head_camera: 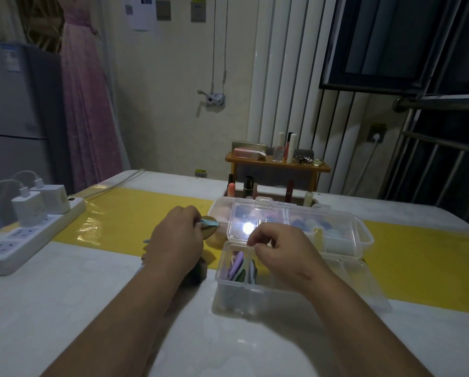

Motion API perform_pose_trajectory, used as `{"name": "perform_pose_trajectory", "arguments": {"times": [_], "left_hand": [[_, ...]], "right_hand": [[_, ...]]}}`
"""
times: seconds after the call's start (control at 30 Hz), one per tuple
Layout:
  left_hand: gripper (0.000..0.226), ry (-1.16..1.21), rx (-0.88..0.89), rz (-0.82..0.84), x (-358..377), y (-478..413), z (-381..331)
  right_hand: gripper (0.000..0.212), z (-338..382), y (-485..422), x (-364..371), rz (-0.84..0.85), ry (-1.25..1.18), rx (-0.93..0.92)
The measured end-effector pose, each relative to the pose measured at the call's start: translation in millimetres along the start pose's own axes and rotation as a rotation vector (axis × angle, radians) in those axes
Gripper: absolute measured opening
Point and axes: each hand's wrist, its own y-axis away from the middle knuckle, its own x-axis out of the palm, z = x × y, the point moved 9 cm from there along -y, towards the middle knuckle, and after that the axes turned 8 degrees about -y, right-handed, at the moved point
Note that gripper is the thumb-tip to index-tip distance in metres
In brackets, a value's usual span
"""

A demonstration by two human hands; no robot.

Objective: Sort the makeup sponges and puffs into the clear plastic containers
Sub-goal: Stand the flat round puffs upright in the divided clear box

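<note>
Mid-sort, your left hand (176,240) pinches a round puff (211,227), bound next for the open clear container (229,291); right hand (279,251) curled, grip unclear

You can pass over the near tabletop (64,295) leftward as far as the power strip (24,235), while the clear containers (342,248) block your right.

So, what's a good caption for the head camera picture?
Left hand pinches a flat round tan puff beside a clear plastic box of pastel puffs.

Pwr strip (24,239), lipsticks (231,186), wood shelf (278,163)
</note>
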Motion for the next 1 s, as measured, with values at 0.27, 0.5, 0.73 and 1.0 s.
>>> {"name": "perform_pose_trajectory", "arguments": {"times": [0.27, 0.5, 0.73, 1.0], "left_hand": [[0.007, 0.483, -0.096, 0.010, 4.1, 2.1, 3.3], [0.017, 0.810, -0.092, 0.160, 10.6, 9.6, -15.0], [0.014, 0.913, 0.016, 0.242, 10.0, 15.3, -30.9], [0.015, 0.984, -0.085, 0.248, 18.5, 12.3, -18.8]], "right_hand": [[0.027, 4.4, 0.8, -7.1, -0.068, -0.036, -0.041], [0.050, 16.2, 3.4, -12.7, -0.139, -0.052, -0.151], [0.025, 26.1, 2.7, -11.2, -0.123, -0.021, -0.262], [0.022, 10.7, 6.3, -36.5, -0.344, -0.265, -0.163]]}}
